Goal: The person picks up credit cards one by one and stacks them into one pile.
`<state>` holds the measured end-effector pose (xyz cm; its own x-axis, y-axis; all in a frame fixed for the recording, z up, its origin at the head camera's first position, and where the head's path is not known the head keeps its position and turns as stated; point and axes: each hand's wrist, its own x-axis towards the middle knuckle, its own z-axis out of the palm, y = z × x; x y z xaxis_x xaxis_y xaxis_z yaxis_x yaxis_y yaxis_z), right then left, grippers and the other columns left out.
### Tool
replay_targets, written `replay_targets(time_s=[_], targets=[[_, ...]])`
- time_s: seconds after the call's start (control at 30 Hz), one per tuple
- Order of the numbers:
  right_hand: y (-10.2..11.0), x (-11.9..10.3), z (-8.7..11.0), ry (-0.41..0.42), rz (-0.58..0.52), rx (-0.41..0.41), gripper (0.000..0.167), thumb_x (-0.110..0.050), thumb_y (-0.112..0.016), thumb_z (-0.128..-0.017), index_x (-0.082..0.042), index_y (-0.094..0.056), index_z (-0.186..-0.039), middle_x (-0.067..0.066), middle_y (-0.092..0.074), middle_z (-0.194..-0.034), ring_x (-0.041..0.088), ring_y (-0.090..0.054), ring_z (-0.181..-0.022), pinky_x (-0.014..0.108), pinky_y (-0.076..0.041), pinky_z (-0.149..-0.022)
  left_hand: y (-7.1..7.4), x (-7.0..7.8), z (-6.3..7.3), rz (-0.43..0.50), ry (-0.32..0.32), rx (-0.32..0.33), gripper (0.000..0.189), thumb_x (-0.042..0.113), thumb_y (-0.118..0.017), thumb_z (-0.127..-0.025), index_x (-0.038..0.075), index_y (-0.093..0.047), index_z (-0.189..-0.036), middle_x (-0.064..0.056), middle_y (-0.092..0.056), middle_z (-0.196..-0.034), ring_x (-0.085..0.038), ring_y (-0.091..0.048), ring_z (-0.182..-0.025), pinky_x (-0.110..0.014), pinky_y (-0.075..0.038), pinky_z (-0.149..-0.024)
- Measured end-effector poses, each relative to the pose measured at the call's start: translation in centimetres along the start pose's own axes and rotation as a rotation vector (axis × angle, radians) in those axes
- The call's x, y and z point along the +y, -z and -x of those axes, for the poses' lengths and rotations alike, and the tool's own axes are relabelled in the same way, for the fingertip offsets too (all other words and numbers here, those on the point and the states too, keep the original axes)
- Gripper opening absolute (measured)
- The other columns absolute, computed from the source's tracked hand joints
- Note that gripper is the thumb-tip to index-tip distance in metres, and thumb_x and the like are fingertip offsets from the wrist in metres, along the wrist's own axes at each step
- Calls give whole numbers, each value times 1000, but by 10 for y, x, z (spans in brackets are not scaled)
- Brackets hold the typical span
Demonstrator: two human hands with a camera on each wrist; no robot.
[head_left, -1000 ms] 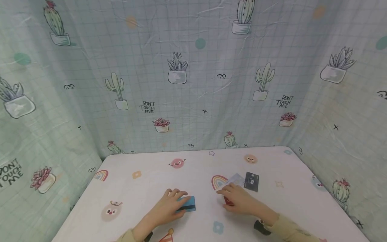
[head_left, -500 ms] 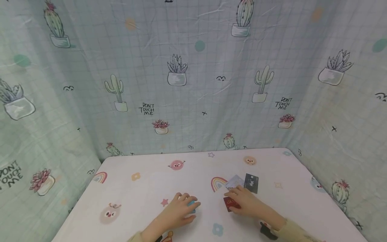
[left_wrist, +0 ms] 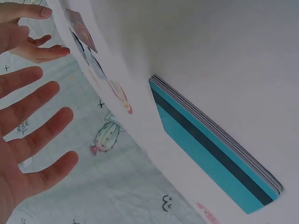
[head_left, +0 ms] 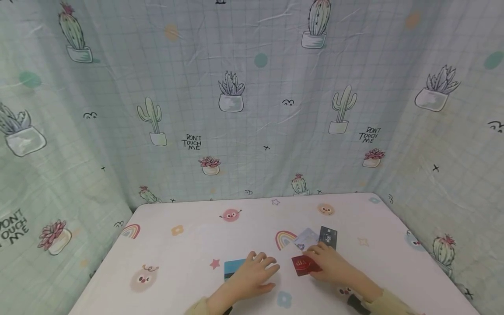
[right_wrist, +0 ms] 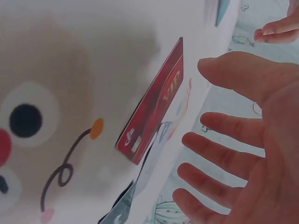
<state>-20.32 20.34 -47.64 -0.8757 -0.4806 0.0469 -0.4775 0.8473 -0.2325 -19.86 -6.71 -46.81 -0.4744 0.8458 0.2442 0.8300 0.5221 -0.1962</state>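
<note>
Head view: on the bench [head_left: 177,253] at six o'clock, blue cards [head_left: 234,266] partly behind left grip [head_left: 252,274], fingers apart; at five, red card [head_left: 302,265] partly behind right grip [head_left: 330,263]; from red card, white card [head_left: 306,239] at twelve, black card [head_left: 329,235] at one.

Left wrist: blue cards stacked, at four.

Right wrist: red card central, spread fingers at four.

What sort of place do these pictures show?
Probably a curtained booth, perhaps indoors: cactus-print cloth hangs around three sides of a table with cartoon prints, where a stack of cards lies.
</note>
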Motion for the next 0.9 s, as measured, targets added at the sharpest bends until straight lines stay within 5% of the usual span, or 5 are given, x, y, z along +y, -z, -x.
replay_targets(time_s=[0.63, 0.9], targets=[[-8, 21, 4, -3, 108, 62, 52, -36, -70, -69, -15, -56, -115, -1, -55, -111, 20, -46, -104, 44, -40, -87, -25, 19, -50, -49, 44, -89, 49, 52, -56, -79, 24, -50, -119, 7, -54, -116, -13, -47, -103, -37, -40, -87], [-7, 33, 0, 18, 143, 8, 55, -42, -70, -69, -14, -55, -115, 0, -53, -108, 23, -45, -105, 45, -38, -88, -40, 18, -65, -40, -19, -139, 53, 57, -53, -79, 24, -49, -120, 9, -54, -113, -11, -46, -100, -42, -40, -93]])
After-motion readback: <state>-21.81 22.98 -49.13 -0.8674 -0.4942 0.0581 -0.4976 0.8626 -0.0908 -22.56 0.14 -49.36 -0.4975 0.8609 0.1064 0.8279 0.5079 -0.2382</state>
